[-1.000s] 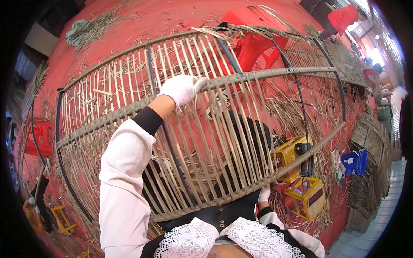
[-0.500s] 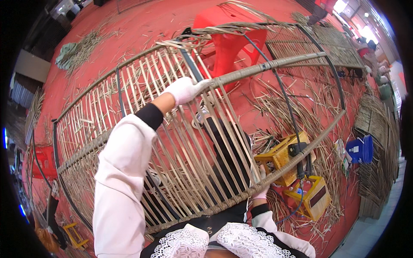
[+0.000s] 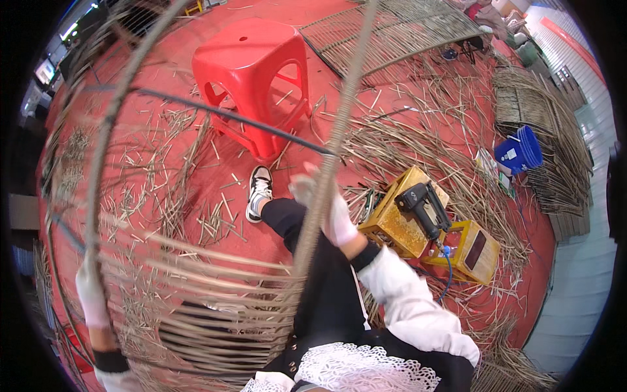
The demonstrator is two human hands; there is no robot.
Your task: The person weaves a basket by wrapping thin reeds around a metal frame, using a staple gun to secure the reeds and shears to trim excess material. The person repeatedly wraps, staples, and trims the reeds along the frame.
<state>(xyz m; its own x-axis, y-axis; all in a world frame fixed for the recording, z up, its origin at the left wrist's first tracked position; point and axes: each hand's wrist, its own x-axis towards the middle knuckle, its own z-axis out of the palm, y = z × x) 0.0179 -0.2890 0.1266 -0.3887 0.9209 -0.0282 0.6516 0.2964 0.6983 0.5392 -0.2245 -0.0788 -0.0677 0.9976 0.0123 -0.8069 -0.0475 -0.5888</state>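
A large wicker frame (image 3: 346,111) stands tilted in front of me, blurred by motion. It has long rails wrapped in brown strand, dark metal crossbars and a run of thin slats across its near part. My left hand (image 3: 92,294), in a pale glove, is closed round the left rail low at the far left. Round the right rail, near a crossbar, closes my right hand (image 3: 334,212), also gloved; the rail hides part of its fingers. Below the frame, my leg reaches forward to a black-and-white sneaker (image 3: 260,194) on the floor.
A red plastic stool (image 3: 251,49) stands ahead. To the right, a black nail gun (image 3: 424,206) with a blue hose rests on yellow stools (image 3: 398,222). A blue bucket (image 3: 519,151), stacked woven panels (image 3: 542,117) and another wicker panel (image 3: 398,36) lie beyond. Loose strands litter the red floor.
The wicker frame has swung round, its rails now running away from me. My left hand has moved down to the far left; my right hand has come up from the near edge. The view has shifted.
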